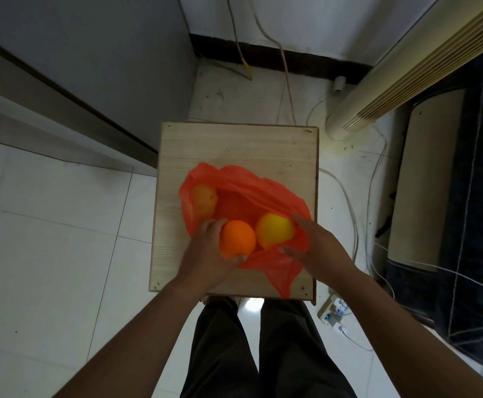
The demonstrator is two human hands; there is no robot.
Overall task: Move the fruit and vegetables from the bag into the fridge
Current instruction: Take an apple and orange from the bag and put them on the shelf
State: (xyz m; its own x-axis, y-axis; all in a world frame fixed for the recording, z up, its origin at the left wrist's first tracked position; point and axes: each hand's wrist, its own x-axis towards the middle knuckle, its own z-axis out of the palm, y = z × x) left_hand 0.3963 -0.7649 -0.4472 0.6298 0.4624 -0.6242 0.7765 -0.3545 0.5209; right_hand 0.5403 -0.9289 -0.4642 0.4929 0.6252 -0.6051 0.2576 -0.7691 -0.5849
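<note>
A red plastic bag (251, 193) lies open on a small wooden table (234, 145). My left hand (206, 251) is shut on an orange (237, 238) at the bag's near edge. A yellow fruit (274, 229) sits in the bag just right of the orange. My right hand (318, 248) cups that fruit's right side with fingers spread, thumb pressing on the bag's plastic. Another yellowish piece of produce (204, 201) shows through the plastic at the bag's left side. The grey fridge (96, 67) stands shut at the upper left.
A tall beige fan or air-conditioner column (407, 67) leans at the upper right. Cables (346, 196) run over the white tiled floor to a power strip (333, 310) by the table's right corner. A dark upholstered piece (479, 196) fills the right. My legs stand below the table.
</note>
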